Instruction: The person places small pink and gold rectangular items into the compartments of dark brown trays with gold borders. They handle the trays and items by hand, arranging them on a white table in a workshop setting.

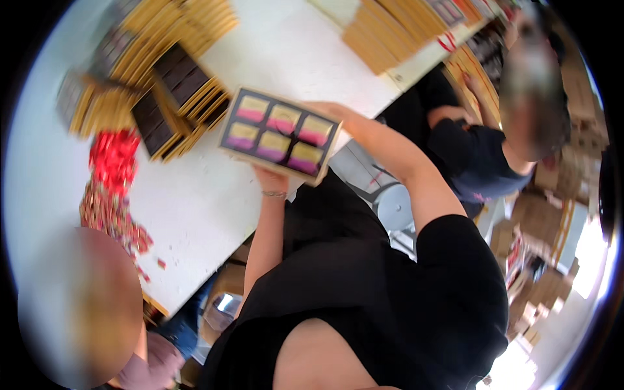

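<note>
"Pink and purple show under cream on the six blocks [273, 144] in that box [281, 135]. Where exactly is it?"

"Up in the air by the near edge of the white counter [195, 211], its face turned toward the wearer, just beside the stacked boxes [183, 77]."

"And the grip?"

"Both hands are clamped on it, as far as shows. The left hand [268, 174] bears the near long side from below; the right hand [330, 113] has the far right corner. Most fingers vanish behind the box, so I cannot tell how far they spread or where the tips press."

"How would you handle it well?"

"I'd keep both ends supported and tip it gently, since a steep tilt could shift the blocks. Fingers should stay on the frame, off the face, and I'd want it well apart from those stacks' corners."
</note>
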Demonstrator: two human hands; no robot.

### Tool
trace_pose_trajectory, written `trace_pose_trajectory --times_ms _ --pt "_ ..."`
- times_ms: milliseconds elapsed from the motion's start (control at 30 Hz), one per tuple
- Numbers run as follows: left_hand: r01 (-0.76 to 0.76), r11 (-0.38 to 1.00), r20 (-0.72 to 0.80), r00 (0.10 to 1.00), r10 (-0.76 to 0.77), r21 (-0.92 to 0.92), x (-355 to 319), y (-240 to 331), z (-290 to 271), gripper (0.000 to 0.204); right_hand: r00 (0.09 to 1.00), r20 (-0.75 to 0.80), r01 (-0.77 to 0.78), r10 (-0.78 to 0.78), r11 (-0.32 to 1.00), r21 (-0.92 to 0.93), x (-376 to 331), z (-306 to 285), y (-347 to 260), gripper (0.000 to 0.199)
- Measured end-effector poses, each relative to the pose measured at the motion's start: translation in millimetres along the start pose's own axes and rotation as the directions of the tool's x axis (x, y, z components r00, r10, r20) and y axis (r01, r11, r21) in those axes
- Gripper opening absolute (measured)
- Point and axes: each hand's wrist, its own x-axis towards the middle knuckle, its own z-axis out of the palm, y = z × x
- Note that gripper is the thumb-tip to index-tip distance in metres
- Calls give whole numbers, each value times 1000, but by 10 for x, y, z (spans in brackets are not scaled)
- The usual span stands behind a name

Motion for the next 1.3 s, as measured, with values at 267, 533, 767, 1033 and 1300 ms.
trace_pose_trajectory --times_ms 267,533,767,1033,1300 --pt "249 968 -76 966 -246 22 699 -56 370 64 996 -48 -34 71 845 534 -471 188 -233 73" --pt "343 931 105 928 -356 126 2374 -1 766 67 959 -180 275 -220 873 402 17 -487 -832 63" --pt "196 960 -18 980 -196 199 2181 -205 1484 58 770 -20 379 -638 433 818 524 -1243 -1155 48" --pt "46 994 -113 992 -57 -95 3278 12 1858 57 826 -519 455 -221 806 380 1526 -1830 -1903 47" --pt "-56 944 -227 974 -21 -324 4075 435 1877 48 936 -339 174 -90 959 224 2873 -1868 -3031 46"
